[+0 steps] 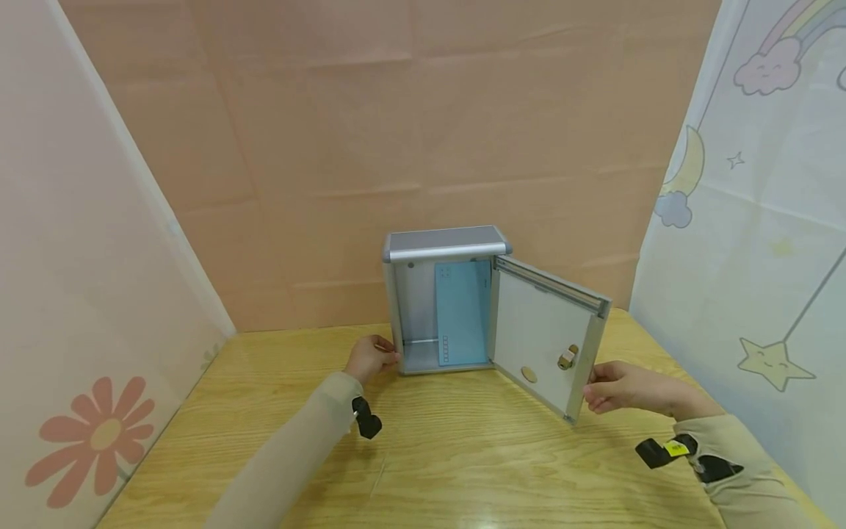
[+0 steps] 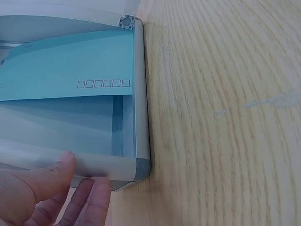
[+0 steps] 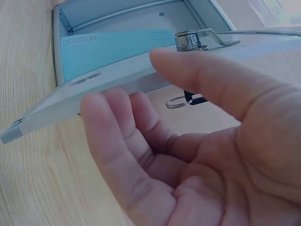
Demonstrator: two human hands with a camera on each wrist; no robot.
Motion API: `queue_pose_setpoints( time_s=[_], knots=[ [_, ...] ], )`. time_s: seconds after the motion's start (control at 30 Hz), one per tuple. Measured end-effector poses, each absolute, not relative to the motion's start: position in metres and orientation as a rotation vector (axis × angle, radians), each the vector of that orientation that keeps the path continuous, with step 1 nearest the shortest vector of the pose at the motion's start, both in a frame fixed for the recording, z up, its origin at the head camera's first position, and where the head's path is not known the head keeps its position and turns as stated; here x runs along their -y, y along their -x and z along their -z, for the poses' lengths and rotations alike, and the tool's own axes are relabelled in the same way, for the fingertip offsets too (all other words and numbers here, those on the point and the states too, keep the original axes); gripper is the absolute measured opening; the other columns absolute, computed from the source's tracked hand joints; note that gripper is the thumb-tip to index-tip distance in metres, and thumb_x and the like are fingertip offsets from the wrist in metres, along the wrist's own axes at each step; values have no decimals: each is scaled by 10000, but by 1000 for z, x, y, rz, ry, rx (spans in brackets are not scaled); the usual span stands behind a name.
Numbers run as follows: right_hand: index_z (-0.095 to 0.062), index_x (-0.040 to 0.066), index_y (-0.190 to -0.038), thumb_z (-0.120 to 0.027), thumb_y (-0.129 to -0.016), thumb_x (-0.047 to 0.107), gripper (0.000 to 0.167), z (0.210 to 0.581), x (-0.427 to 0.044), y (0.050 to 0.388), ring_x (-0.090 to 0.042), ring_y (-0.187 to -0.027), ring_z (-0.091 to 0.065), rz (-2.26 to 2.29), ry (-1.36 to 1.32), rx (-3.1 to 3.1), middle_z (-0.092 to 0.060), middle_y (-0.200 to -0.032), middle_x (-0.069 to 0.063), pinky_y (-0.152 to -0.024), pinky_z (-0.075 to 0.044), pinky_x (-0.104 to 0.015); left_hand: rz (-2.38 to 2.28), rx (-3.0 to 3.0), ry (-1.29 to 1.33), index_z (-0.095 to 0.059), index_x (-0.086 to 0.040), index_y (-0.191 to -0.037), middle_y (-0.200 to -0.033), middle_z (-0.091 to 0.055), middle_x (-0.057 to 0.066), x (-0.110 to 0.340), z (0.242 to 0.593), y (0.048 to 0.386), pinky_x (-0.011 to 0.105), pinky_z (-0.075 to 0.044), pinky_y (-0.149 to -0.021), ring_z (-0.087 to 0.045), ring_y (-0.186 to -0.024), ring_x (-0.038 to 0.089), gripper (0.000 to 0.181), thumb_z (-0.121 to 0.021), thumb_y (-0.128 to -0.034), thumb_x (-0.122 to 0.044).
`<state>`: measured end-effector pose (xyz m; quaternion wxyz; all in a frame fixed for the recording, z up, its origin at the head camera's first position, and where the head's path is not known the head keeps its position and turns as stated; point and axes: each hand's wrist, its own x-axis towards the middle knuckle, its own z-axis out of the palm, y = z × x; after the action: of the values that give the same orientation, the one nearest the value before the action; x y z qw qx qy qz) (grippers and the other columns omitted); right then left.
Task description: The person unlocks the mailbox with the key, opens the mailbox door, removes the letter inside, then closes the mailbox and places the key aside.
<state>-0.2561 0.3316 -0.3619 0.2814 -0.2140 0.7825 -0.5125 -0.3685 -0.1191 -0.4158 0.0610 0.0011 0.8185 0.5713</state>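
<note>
A grey metal mailbox (image 1: pixel 449 242) stands upright on the table, its door (image 1: pixel 535 312) swung out to the right. Inside, a light blue envelope (image 1: pixel 464 312) stands on end at the right side; its row of small printed squares shows in both wrist views. My left hand (image 1: pixel 370 358) grips the box's lower left edge, thumb on the front frame and fingers along the side. With thumb and fingers, my right hand (image 1: pixel 631 387) holds the free edge of the door near the lock (image 1: pixel 568 357). In the right wrist view a key ring (image 3: pixel 178 101) hangs outside the door.
The wooden table (image 1: pixel 423 455) bears the mailbox near its back edge. Behind rises a brown backdrop (image 1: pixel 317 162). Printed sheets stand at both sides, a flower (image 1: pixel 106 435) on the left one and a star (image 1: pixel 776 361) on the right one.
</note>
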Motion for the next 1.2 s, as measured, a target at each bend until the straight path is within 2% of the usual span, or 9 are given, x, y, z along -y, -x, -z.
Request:
queue_pose_setpoints(
  time_s=[0.17,0.3,0.43,0.53,0.73,0.8,0.93,1.03,1.2],
  knots=[
    [-444,-161,-1200,-449,-1026,115,326,363,-334,256,-161,-960,-612,1403,584,-2053,-557,-1088,-119,-859,-552,-314,-1302,-2607,-146,-660,3,-834,-759,-648,71,120,408,362,356,-575,-679,-601,-655,160,102,-710,-839,-86],
    [-443,-164,-1200,-449,-1025,111,326,363,-335,256,-160,-961,-613,1405,596,-2057,-557,-1091,-122,-854,-553,-302,-1033,-2420,-426,-669,10,-816,-718,-617,44,108,396,355,405,-584,-749,-588,-652,155,183,-675,-889,-158],
    [-436,-173,-1202,-448,-1026,108,332,364,-336,256,-155,-961,-614,1409,593,-2050,-556,-1089,-124,-852,-553,-298,-1145,-2342,-624,-633,42,-1141,-1025,-668,152,81,387,353,466,-539,-890,-651,-946,287,300,-591,-965,-197],
    [-402,-210,-1238,-445,-1027,105,382,365,-335,257,-158,-984,-618,1411,591,-2048,-562,-1118,-123,-858,-550,-287,-1270,-2497,-643,-447,18,-1390,-1310,-549,202,58,383,355,475,-482,-983,-547,-1197,350,473,-538,-1001,-236],
    [-389,-223,-1250,-453,-1025,111,408,369,-330,259,-149,-981,-617,1433,593,-2028,-565,-1117,-122,-864,-550,-287,-1416,-2817,-455,-196,-4,-1517,-1520,-301,232,28,391,373,468,-391,-1089,-343,-1396,353,601,-484,-1022,-185],
    [-403,-208,-1241,-445,-1027,105,382,370,-328,259,-143,-976,-616,1437,597,-2016,-564,-1107,-121,-867,-549,-290,-1476,-2828,-407,-202,-8,-1513,-1478,-360,236,25,396,377,447,-452,-1025,-425,-1338,346,587,-481,-1021,-163],
    [-424,-185,-1229,-436,-1029,100,349,371,-327,259,-136,-974,-616,1451,609,-1997,-563,-1104,-115,-871,-548,-289,-1553,-2837,-376,-297,-2,-1464,-1230,-559,201,25,400,377,396,-524,-756,-615,-993,298,510,-489,-1013,-142],
    [-434,-177,-1212,-435,-1029,98,330,371,-327,258,-131,-963,-615,1457,619,-1991,-560,-1094,-114,-865,-550,-289,-1542,-2912,-440,-493,-12,-1312,-1039,-630,139,30,399,370,334,-496,-641,-600,-779,220,339,-522,-1004,-151],
    [-423,-190,-1216,-424,-1031,86,332,370,-328,258,-132,-962,-616,1455,632,-1985,-560,-1094,-116,-864,-552,-293,-1455,-3091,-692,-656,-61,-1032,-895,-671,56,47,387,351,263,-510,-626,-600,-737,134,108,-613,-954,-121]
  ],
)
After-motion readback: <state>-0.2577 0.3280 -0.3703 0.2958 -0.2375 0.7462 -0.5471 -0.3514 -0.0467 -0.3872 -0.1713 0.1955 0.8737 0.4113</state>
